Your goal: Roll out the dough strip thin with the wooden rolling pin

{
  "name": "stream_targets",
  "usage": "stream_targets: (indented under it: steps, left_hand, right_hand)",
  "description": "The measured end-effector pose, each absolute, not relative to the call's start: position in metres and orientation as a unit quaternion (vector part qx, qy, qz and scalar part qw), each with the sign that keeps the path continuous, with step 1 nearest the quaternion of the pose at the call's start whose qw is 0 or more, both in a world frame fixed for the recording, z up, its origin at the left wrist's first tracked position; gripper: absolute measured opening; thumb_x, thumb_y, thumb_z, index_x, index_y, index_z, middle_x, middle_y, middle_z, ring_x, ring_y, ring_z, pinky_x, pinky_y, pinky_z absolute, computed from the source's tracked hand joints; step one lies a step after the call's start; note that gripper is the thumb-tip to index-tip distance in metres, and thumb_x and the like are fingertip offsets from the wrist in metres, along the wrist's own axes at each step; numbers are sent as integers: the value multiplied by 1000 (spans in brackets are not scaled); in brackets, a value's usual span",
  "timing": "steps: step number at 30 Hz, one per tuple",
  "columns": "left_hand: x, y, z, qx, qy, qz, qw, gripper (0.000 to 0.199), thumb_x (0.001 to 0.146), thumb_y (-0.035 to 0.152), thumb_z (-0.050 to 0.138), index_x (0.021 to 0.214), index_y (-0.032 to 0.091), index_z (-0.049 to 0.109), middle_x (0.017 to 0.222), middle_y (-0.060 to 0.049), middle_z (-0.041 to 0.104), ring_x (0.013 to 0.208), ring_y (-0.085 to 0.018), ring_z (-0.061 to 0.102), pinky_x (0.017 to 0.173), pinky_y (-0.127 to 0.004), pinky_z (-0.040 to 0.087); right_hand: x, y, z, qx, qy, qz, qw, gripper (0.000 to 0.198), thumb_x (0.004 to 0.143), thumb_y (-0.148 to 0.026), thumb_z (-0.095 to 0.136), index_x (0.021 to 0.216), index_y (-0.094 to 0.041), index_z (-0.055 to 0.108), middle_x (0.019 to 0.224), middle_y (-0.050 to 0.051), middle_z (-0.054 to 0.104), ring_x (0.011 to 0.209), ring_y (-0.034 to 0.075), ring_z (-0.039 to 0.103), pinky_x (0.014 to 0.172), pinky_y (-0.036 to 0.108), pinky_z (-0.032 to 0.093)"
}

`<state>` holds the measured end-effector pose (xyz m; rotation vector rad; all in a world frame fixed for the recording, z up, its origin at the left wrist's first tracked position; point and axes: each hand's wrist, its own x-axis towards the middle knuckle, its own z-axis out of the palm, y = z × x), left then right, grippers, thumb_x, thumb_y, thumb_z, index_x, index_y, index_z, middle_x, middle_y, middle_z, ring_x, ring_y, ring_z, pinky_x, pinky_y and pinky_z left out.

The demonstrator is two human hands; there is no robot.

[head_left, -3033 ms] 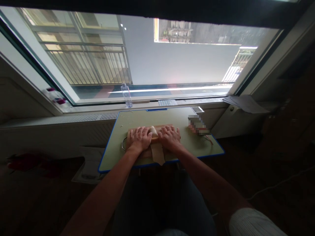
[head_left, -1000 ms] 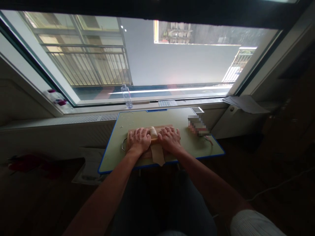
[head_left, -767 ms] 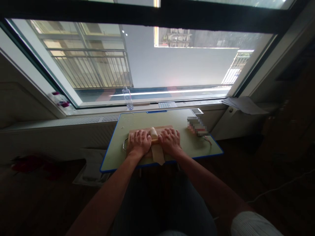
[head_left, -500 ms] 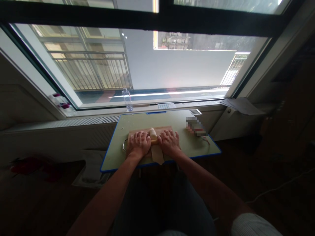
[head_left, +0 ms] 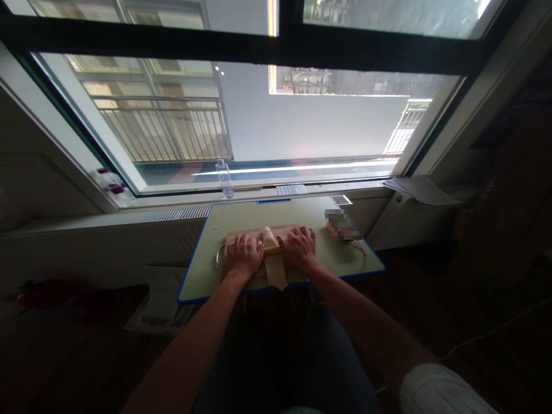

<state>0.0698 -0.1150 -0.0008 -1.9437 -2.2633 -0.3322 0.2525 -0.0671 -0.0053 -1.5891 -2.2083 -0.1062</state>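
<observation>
My left hand (head_left: pixel 245 253) lies over the left end of a wooden rolling pin (head_left: pixel 271 250), fingers curled onto it. On the pin's other end rests my right hand (head_left: pixel 299 246), its fingers bent over the wood. Only the pin's short middle shows between the two thumbs. Under it runs a strip of pale dough (head_left: pixel 276 272), hanging past the near edge of the wooden cutting board (head_left: pixel 245 231). The far end of the dough (head_left: pixel 268 234) looks thicker or folded. A metal handle (head_left: pixel 219 256) sticks out at the board's left side.
The board sits on a small green table (head_left: pixel 198 273) with a blue rim. A pixelated object (head_left: pixel 342 224) lies at its right. Behind, a clear bottle (head_left: pixel 224 179) stands on the windowsill, with another bottle (head_left: pixel 112 183) farther left. Papers (head_left: pixel 420 188) lie to the right.
The camera has tilted up slightly, so the scene sits a little lower. The fingers of my right hand are drawn in more. Pin and dough look almost unmoved.
</observation>
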Motion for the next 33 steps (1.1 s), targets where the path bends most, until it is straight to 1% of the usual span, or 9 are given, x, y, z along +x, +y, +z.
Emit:
stream_targets:
  steps: [4,7,12,15,18,24,28,30,33]
  left_hand:
    - [71,-113,5,-653,-749,-96,54,47,107,41,38,101,20,80,123,-17,75,126,-36,61,102,-51,49]
    - [71,-111,8,-659,-743,-94,66,50,107,41,37,101,19,82,123,-17,75,126,-36,61,102,-51,49]
    - [69,-98,16,-659,-738,-115,85,50,108,42,38,104,20,83,123,-15,76,125,-35,62,104,-50,48]
    - [67,-87,17,-661,-737,-119,75,48,107,41,39,104,21,83,125,-15,75,126,-34,62,105,-50,48]
    - [65,-79,14,-656,-745,-108,54,48,107,41,39,104,21,82,127,-15,75,128,-35,61,107,-51,48]
    - [67,-76,6,-638,-764,-100,14,39,104,34,43,124,18,73,139,-16,71,134,-35,60,114,-54,45]
    - [67,-79,-3,-650,-750,-119,25,41,106,35,41,129,23,73,152,-12,66,141,-34,56,121,-58,40]
    - [67,-82,-7,-653,-746,-132,28,44,106,36,40,135,26,72,160,-10,62,146,-34,52,124,-60,36]
    - [68,-90,-10,-654,-742,-146,16,50,107,38,39,146,27,69,165,-10,58,152,-35,49,127,-62,33]
  right_hand:
    - [254,-66,-5,-564,-801,-53,194,60,114,-62,42,104,-18,82,125,16,76,127,32,55,119,50,29]
    - [255,-61,-4,-566,-800,-63,187,66,114,-64,38,105,-16,82,121,17,77,125,32,56,117,49,30]
    - [256,-48,5,-572,-796,-66,184,69,115,-64,34,107,-15,81,118,17,77,123,32,56,112,49,33]
    - [254,-41,9,-573,-799,-57,171,69,115,-63,32,105,-17,82,121,17,76,124,32,55,112,48,34]
    - [252,-35,7,-573,-805,-47,147,62,115,-58,35,104,-20,82,124,16,75,125,32,55,111,47,36]
    - [250,-33,0,-582,-798,-42,150,39,112,-44,44,119,-21,74,132,15,73,129,31,55,115,49,34]
    - [252,-39,-3,-578,-803,-33,141,39,113,-42,40,122,-23,73,141,13,71,135,31,54,116,50,33]
    - [252,-44,-4,-579,-802,-35,146,40,113,-42,39,122,-24,73,145,12,69,137,31,53,118,51,32]
    - [254,-53,-7,-578,-799,-39,162,39,113,-42,40,124,-25,73,150,10,67,143,32,49,120,53,30]
